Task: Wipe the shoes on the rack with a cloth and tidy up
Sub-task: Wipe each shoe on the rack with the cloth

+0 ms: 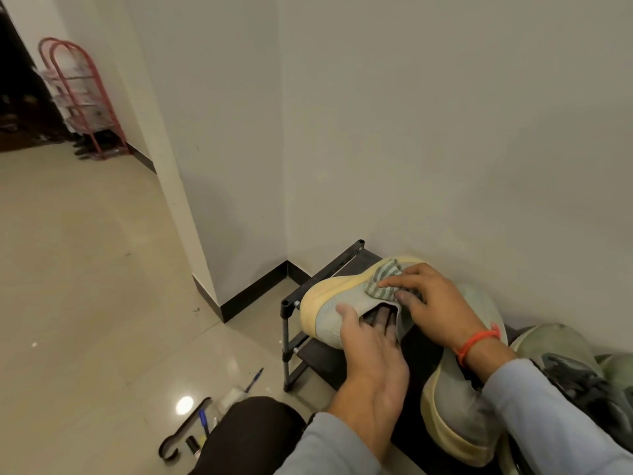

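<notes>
Knee [246, 437], dark-trousered, lowest in view, below and to the left of the left hand; pens [254, 379] and a black curved tool [181, 428] on the floor [85, 269] just beyond it.

Left hand [368, 354]: fingers pushed into the opening of the held shoe [329, 303], thumb laid on its mesh side. Grip is from inside the collar only; the hand is clamped on the shoe.

Right hand [435, 303]: red cord at the wrist, fingers curled over and pressing a striped cloth [382, 281] against the shoe's upper, close beside the left hand.

Held shoe: pale mesh, cream sole, tipped on its side, raised over the left end of the black rack [291, 323]. Whether it rests on the rack cannot be told.

Second shoe [455, 416], matching, lies on the rack under the right forearm. Further dark and pale footwear [565, 378] lies to the right of that arm.

Risks, as judged:
- Cloth is small and bunched; a hard stroke could roll it out from under the fingers, leaving bare skin on the mesh.
- Right-hand pressure works against a hold inside the collar; the shoe could twist or slip off the fingers and fall toward the floor items.
- Right forearm crosses the second shoe; a wide stroke could nudge it off the shelf.
- Rack looks light; leaning on it could shift it.
</notes>
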